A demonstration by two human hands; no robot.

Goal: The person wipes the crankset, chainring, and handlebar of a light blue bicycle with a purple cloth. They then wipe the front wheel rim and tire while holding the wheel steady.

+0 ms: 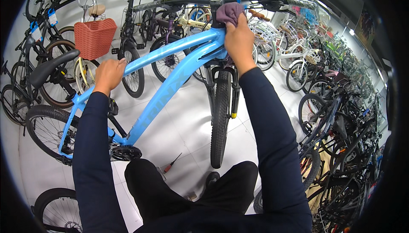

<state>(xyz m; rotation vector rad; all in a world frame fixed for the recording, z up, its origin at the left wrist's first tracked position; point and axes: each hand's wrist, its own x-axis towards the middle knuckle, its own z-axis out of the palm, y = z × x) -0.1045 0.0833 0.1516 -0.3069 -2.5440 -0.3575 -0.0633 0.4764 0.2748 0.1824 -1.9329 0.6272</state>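
Observation:
A light blue bicycle frame (164,88) stretches across the view, from the black saddle (53,69) at left to the black handlebar (179,1) at the top. My left hand (110,74) is closed round the top tube near the seat end. In my right hand (240,41) is a bunched purple cloth (230,13), pressed at the stem and head tube area. The front wheel (220,118) with its knobby tyre hangs below the fork, turned toward me. The rear wheel (51,126) and the crankset (126,152) are at the lower left.
A screwdriver (172,163) with a red handle lies on the pale tiled floor (187,130) by my knees. Many parked bicycles line the right side (341,135) and the back. A red basket (94,38) is on a bicycle behind the frame. Another wheel (59,209) shows at lower left.

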